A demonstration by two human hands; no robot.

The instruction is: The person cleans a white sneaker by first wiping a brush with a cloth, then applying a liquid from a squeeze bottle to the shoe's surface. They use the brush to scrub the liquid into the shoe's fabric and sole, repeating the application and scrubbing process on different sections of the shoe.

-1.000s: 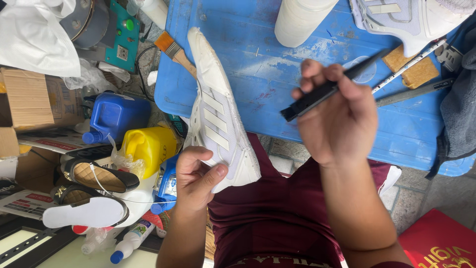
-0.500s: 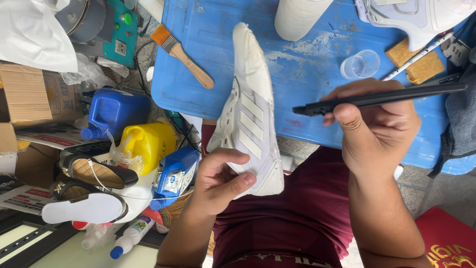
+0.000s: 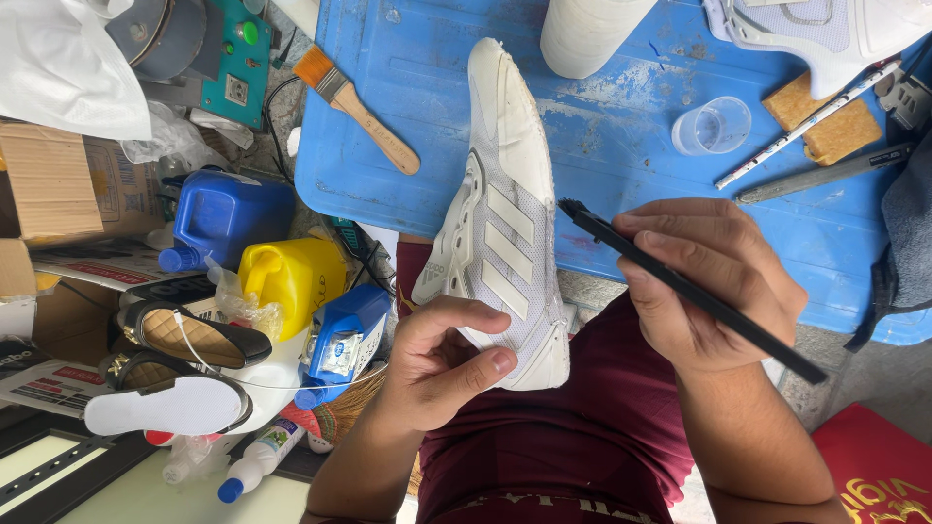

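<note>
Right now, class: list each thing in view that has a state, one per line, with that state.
White shoe: held by the heel in the left hand.
Black brush: gripped in the right hand, bristles beside the shoe.
Clear cup: upright, looks empty.
Paintbrush: lying flat, untouched.

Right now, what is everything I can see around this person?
white sneaker: one, white with pale stripes, held heel-end in the left hand over the lap
thin black brush: one, black, in the right hand, tip near the sneaker's side
blue table: one, blue, paint-smeared, top
wooden paintbrush: one, orange bristles, on the table, left
clear cup: one, on the table
sponge: one, tan, table right
second shoe: one, white, top right
white roll: one, top centre
blue jug: one, left of the table
yellow jug: one, beside the blue jug
dark shoes: two, lower left
cardboard box: one, brown, far left
left hand: grips the sneaker
right hand: holds the brush
</note>
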